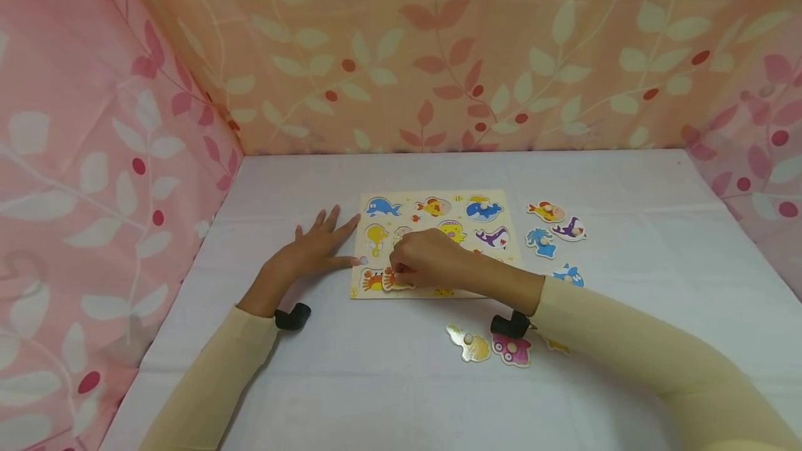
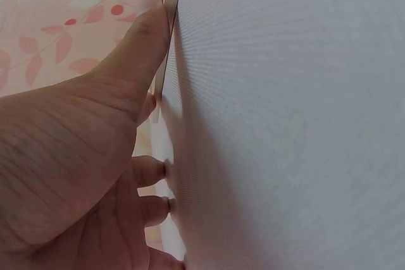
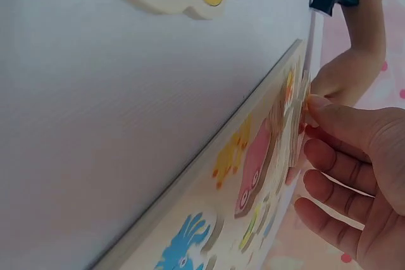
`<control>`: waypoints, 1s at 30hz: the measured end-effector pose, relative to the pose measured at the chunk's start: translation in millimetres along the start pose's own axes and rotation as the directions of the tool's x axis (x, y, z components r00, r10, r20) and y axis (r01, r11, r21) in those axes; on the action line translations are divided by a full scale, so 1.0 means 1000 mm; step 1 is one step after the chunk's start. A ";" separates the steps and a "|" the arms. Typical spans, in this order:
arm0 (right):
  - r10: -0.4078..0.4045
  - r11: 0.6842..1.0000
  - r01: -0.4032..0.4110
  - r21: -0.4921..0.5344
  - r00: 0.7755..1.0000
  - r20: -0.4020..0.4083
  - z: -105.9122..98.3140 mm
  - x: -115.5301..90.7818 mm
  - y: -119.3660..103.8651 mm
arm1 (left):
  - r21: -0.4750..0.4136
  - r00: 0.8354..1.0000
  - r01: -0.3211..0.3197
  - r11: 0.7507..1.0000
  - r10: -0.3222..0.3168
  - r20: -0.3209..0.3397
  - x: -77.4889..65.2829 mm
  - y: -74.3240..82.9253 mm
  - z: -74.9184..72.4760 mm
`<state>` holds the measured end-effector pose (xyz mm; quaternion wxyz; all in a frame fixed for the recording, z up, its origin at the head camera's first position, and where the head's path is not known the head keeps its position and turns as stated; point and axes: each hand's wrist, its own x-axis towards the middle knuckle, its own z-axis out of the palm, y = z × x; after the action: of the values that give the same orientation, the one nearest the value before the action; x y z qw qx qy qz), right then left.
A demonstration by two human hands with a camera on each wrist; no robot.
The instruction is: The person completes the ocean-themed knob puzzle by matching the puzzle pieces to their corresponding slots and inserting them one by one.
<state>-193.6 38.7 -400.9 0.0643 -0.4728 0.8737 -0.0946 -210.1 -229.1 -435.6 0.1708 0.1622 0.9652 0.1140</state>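
Observation:
A wooden puzzle board (image 1: 407, 202) with sea-animal pictures lies on the white table. My left hand (image 1: 311, 250) spreads its fingers beside the board's left side; its thumb (image 2: 142, 36) rests on the board's edge. With thumb and fingers my right hand (image 1: 432, 259) pinches a crab puzzle piece (image 1: 390, 280) over the lower left of the board. In the right wrist view this piece (image 3: 295, 134) stands edge-on just above the board; its knob is hidden by the fingers. Left of the piece, the printed crab (image 1: 372, 281) on the board shows. A whale piece (image 1: 484, 209) with a knob sits at upper right.
Right of the board lie a fish piece (image 1: 546, 211), a purple piece (image 1: 570, 229), a blue piece (image 1: 541, 242) and a blue-white piece (image 1: 569, 275). Nearer are a yellow piece (image 1: 470, 344) and a pink piece (image 1: 512, 351), with another partly under the right forearm. Patterned cloth walls (image 1: 401, 54) surround the table.

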 end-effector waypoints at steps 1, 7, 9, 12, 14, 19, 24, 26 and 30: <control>-0.003 1.000 0.003 -0.002 1.000 0.005 0.001 0.002 -0.001 | 0.006 1.000 -0.001 1.000 0.001 0.000 0.000 0.000 0.000; -0.015 1.000 0.015 -0.005 1.000 0.012 0.002 0.015 -0.009 | -0.009 1.000 0.005 1.000 -0.005 0.009 -0.001 -0.001 0.000; -0.019 1.000 0.019 -0.003 1.000 0.010 0.003 0.018 -0.010 | -0.012 1.000 0.008 1.000 -0.008 0.013 -0.001 0.000 -0.001; -0.021 1.000 0.021 0.007 1.000 0.008 0.005 0.022 -0.011 | -0.006 1.000 0.008 1.000 -0.008 0.015 0.000 0.000 -0.001; -0.018 1.000 0.017 0.019 1.000 0.009 0.007 0.025 -0.011 | -0.003 1.000 0.007 1.000 -0.007 0.014 0.000 0.000 -0.001; -0.013 0.999 0.012 0.038 1.000 0.026 0.007 0.031 -0.011 | -0.002 1.000 0.006 1.000 -0.006 0.015 0.001 0.000 -0.001; -0.008 0.999 0.007 0.035 1.000 0.020 -0.002 0.036 -0.009 | 0.004 1.000 0.000 1.000 0.000 0.022 0.001 0.000 -0.001; -0.001 0.999 0.000 0.041 1.000 0.028 -0.006 0.038 -0.008 | 0.006 1.000 -0.002 1.000 0.002 0.026 0.001 -0.001 -0.002; -0.007 0.999 0.004 0.043 0.997 0.074 -0.007 0.040 -0.007 | 0.006 1.000 0.006 1.000 -0.006 0.029 0.001 0.000 -0.002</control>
<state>-211.3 1.8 -393.1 0.1064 -0.4771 0.8671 -0.0958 -212.1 -229.1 -433.8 0.1847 0.1614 0.9634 0.1082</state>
